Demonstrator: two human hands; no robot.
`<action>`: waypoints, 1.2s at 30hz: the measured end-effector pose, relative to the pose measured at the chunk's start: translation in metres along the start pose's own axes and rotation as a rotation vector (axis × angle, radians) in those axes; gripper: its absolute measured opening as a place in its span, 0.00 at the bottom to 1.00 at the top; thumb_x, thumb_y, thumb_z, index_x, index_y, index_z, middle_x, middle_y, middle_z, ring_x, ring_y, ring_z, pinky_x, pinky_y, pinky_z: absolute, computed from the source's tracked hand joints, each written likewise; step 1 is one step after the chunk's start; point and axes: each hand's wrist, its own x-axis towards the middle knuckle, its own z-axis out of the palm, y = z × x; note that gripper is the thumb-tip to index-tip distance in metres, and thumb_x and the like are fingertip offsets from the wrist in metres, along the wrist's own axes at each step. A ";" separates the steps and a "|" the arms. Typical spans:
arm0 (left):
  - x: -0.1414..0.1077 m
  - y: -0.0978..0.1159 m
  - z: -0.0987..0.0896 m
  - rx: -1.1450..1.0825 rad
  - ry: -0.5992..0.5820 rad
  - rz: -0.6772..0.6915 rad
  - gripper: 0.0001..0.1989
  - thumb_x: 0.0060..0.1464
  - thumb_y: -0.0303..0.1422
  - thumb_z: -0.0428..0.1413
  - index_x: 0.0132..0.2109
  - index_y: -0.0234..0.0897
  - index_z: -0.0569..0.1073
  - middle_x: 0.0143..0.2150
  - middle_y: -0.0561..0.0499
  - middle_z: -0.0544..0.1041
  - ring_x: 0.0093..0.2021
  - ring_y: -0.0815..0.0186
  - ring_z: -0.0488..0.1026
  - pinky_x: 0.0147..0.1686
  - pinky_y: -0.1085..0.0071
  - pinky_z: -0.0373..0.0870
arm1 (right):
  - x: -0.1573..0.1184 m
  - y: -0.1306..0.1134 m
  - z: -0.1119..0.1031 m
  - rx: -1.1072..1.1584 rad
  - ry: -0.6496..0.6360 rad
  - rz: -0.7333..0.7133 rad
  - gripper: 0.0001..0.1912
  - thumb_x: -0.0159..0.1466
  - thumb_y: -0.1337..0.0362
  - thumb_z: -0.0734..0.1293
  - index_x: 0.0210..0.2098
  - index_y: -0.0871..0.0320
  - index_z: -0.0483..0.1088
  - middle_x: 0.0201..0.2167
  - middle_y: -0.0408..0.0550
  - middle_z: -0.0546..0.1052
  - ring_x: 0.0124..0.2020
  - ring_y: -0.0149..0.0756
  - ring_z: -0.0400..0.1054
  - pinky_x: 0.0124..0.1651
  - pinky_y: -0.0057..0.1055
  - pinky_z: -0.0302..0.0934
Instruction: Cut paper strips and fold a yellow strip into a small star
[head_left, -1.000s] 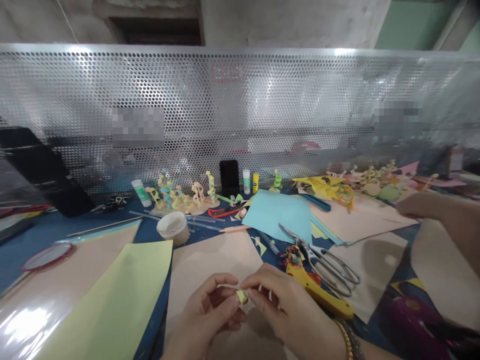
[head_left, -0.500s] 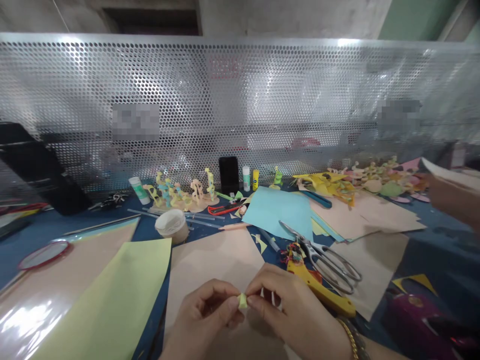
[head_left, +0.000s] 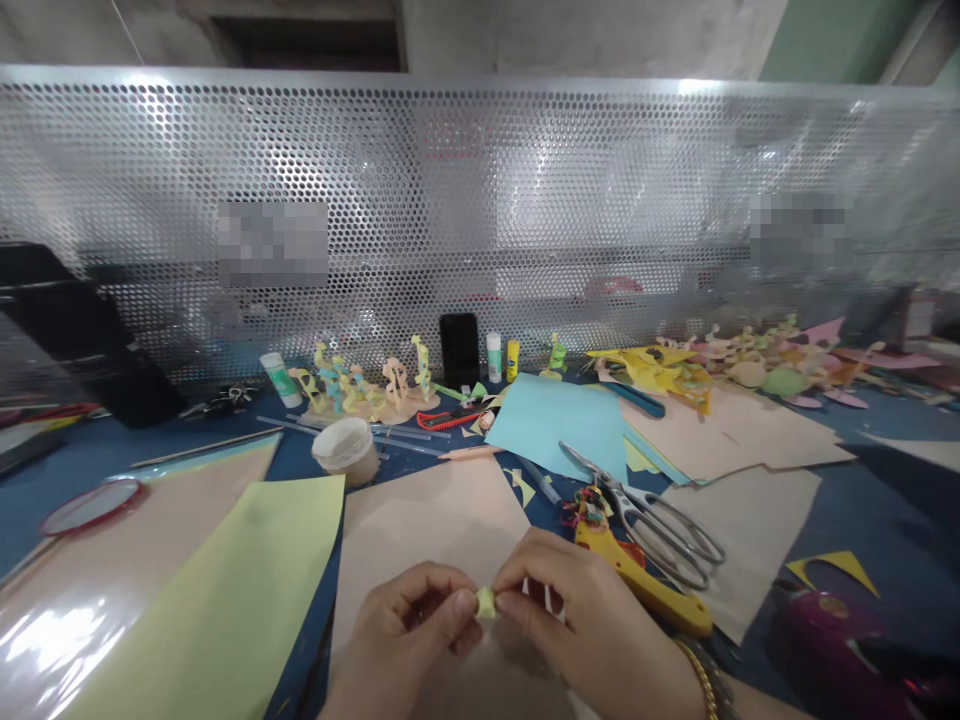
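Note:
A tiny folded piece of pale yellow paper (head_left: 486,602) is pinched between both hands. My left hand (head_left: 420,625) grips its left side with thumb and index finger, the other fingers curled. From the right, my right hand (head_left: 574,605) pinches the opposite side. Beneath the hands lies a sheet of pale pink paper (head_left: 420,520). Close to my right hand are a yellow-handled tool (head_left: 645,585), its exact kind unclear, and metal scissors (head_left: 637,500) with open loops.
Yellow paper (head_left: 225,580) and a red-rimmed mirror (head_left: 91,507) lie left. A white tub (head_left: 345,450), a red cutter (head_left: 450,418), blue paper (head_left: 555,420) and small paper figures (head_left: 367,385) sit further back. A perforated metal screen (head_left: 480,220) stands behind. A purple object (head_left: 840,640) is right.
Another person's hand with a white sheet at the right has moved out of view; a pale sheet shows there on the table. My hands stay nearly still, with the paper piece slightly turned.

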 end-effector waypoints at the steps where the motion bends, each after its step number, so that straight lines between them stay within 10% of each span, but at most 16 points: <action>1: 0.000 0.000 0.000 -0.002 0.000 -0.006 0.10 0.44 0.38 0.63 0.24 0.37 0.76 0.18 0.54 0.72 0.23 0.69 0.67 0.26 0.76 0.63 | 0.000 0.000 0.000 -0.001 0.005 -0.001 0.05 0.60 0.71 0.65 0.30 0.55 0.71 0.29 0.40 0.71 0.28 0.27 0.65 0.30 0.25 0.57; 36: -0.005 -0.004 0.001 0.006 0.066 0.058 0.06 0.39 0.32 0.65 0.29 0.39 0.76 0.24 0.56 0.77 0.25 0.71 0.71 0.25 0.80 0.67 | -0.005 -0.003 -0.001 0.003 0.091 -0.075 0.06 0.63 0.69 0.62 0.30 0.57 0.69 0.28 0.41 0.69 0.28 0.27 0.64 0.31 0.25 0.57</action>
